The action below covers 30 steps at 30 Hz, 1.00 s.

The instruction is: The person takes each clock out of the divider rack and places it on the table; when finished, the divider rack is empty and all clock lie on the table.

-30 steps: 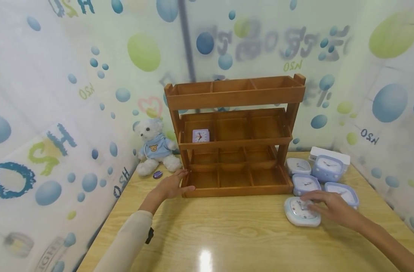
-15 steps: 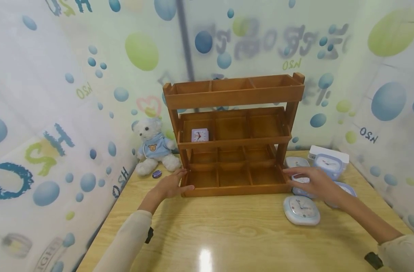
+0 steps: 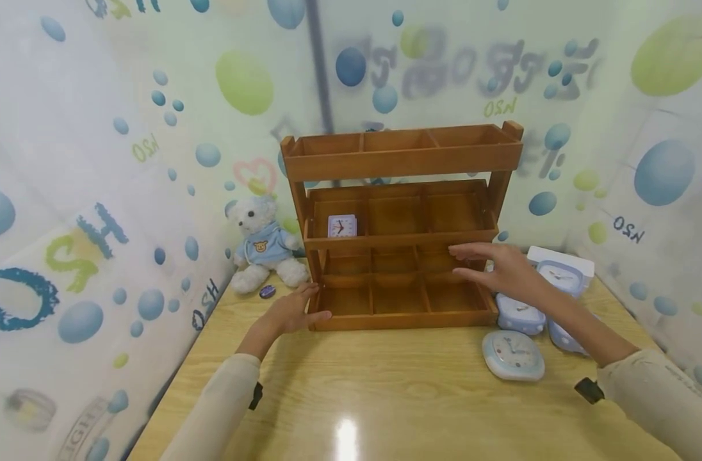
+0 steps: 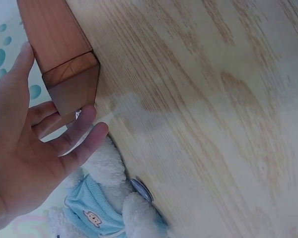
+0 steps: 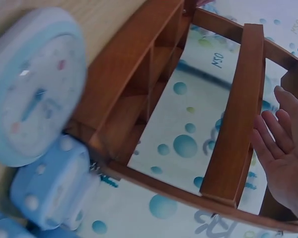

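A brown wooden rack (image 3: 403, 163) with three tiers of compartments stands on the table. At its lower left corner is my left hand (image 3: 287, 314), with thumb and fingers spread to either side of the rack's end (image 4: 72, 91) in the left wrist view. My right hand (image 3: 503, 272) is raised before the rack's right side, fingers extended and nothing in them; in the right wrist view it overlaps the rack near a long board (image 5: 233, 124). One small lilac square clock (image 3: 342, 226) sits in the middle tier's left compartment. A white-and-blue rounded clock (image 3: 513, 355) lies right of the rack's front.
Behind that clock are several blue clocks (image 3: 521, 315) and a white box-like object (image 3: 578, 261). A white teddy bear in a blue top (image 3: 264, 246) sits left of the rack, by a small dark oval object (image 3: 267, 291). Patterned sheets (image 3: 247, 83) enclose the table.
My right hand has left the rounded clock, passing the rack's lower right corner and rising up and left across its right side. My left hand stays at the lower left corner.
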Each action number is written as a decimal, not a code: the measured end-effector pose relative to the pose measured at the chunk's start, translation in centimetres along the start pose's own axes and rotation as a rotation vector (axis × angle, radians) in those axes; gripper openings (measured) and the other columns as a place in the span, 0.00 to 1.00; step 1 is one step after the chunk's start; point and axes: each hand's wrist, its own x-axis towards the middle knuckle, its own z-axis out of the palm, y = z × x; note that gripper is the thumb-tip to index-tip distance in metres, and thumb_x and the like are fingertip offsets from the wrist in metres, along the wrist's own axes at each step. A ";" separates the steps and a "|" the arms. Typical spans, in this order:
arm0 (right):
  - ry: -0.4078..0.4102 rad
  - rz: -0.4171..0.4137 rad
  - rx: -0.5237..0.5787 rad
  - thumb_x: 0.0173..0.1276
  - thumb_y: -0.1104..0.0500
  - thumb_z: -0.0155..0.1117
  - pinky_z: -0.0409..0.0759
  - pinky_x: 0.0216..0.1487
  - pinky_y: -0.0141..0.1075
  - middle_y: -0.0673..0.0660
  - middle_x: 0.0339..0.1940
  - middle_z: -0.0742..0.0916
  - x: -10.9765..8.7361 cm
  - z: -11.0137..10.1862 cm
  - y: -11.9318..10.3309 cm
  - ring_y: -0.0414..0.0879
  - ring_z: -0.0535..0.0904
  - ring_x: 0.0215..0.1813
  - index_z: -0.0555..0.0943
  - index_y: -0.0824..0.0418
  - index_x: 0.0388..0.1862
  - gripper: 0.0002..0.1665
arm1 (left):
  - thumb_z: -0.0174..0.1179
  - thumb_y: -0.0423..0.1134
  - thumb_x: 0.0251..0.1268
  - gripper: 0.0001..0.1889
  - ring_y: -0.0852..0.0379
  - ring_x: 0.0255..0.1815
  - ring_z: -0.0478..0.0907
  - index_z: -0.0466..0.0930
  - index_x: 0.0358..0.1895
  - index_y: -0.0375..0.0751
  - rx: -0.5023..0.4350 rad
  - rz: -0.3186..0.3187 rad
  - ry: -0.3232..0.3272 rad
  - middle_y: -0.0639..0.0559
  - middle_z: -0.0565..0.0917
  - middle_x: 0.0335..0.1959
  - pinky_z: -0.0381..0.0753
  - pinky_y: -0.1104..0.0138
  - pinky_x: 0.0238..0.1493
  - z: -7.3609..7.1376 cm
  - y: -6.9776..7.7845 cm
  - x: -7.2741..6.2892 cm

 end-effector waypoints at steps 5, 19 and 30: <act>0.040 -0.005 0.091 0.61 0.66 0.79 0.88 0.41 0.37 0.57 0.49 0.92 3.2 1.0 -0.9 0.52 0.90 0.46 0.85 0.63 0.61 0.28 | 0.59 0.67 0.71 0.47 0.31 0.68 0.75 0.60 0.82 0.38 0.010 -0.009 -0.004 0.40 0.58 0.83 0.75 0.41 0.66 -0.1 -0.1 -0.3; 0.056 -0.058 0.174 0.66 0.61 0.78 0.83 0.59 0.50 0.58 0.54 0.90 11.2 4.7 -2.6 0.54 0.86 0.57 0.86 0.63 0.60 0.24 | 0.59 0.68 0.71 0.47 0.33 0.70 0.73 0.60 0.82 0.40 0.012 -0.013 0.002 0.42 0.58 0.83 0.73 0.42 0.68 0.0 0.0 -0.2; -0.074 0.037 0.184 0.70 0.57 0.74 0.78 0.67 0.53 0.61 0.61 0.87 17.8 8.4 -3.6 0.61 0.86 0.46 0.84 0.65 0.64 0.25 | 0.59 0.67 0.71 0.45 0.34 0.70 0.73 0.61 0.82 0.41 0.031 -0.001 0.016 0.41 0.59 0.82 0.74 0.43 0.67 0.3 -0.1 0.1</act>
